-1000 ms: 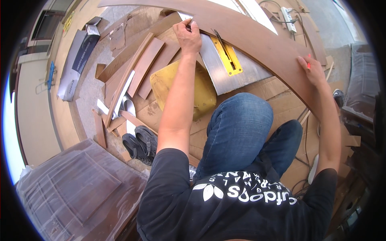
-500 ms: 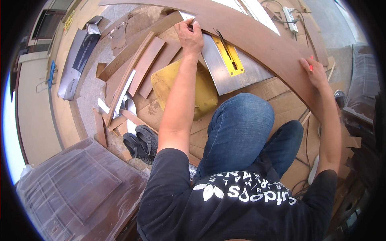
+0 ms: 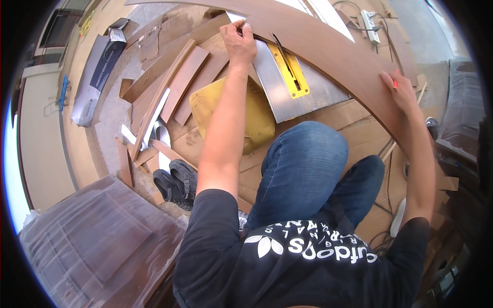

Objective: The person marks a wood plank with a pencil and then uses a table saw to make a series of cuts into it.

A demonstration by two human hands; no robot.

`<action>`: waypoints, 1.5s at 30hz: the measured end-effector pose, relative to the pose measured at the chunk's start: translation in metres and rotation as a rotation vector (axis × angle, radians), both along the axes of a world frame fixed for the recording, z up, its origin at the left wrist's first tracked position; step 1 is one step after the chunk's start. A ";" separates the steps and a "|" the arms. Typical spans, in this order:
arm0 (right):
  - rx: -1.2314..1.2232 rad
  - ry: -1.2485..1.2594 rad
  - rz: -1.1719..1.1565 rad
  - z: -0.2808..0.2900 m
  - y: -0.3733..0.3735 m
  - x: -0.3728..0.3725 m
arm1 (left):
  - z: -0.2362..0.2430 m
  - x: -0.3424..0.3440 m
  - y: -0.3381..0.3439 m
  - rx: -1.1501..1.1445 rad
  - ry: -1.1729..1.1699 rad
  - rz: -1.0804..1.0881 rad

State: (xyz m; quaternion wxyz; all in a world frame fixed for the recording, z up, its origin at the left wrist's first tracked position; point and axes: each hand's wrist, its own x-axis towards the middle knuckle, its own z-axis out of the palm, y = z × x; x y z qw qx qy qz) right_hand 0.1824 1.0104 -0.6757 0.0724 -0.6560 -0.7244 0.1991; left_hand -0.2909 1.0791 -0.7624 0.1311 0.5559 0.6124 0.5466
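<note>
A long brown wooden plank [image 3: 328,54] stretches across a metal saw table [image 3: 275,97]. Beside its near edge, a dark blade shows in the yellow slotted insert [image 3: 291,72]. My left hand [image 3: 239,47] is closed at the plank's near edge, left of the insert, its fingertips pinched there. Toward the plank's right end my right hand [image 3: 403,93] has its thumb over the board and its other fingers mostly hidden. A red pencil-like stick [image 3: 395,83] pokes out from that right hand.
A worn yellow box-like block [image 3: 257,115] stands before my knee. Left of it lie cut boards [image 3: 185,82], black clogs [image 3: 182,177] and a long carton [image 3: 100,77]. Film-wrapped panels [image 3: 102,236] stand at lower left. A white power strip [image 3: 371,25] with cables lies at upper right.
The whole view has shifted slightly. Both hands keep nearly the same places on the plank, and the plank shows no clear movement over the saw table.
</note>
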 end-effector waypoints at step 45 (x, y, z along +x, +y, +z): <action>0.298 1.177 -0.902 -0.090 0.105 -0.059 | 0.052 -0.104 0.083 -0.558 0.930 -0.016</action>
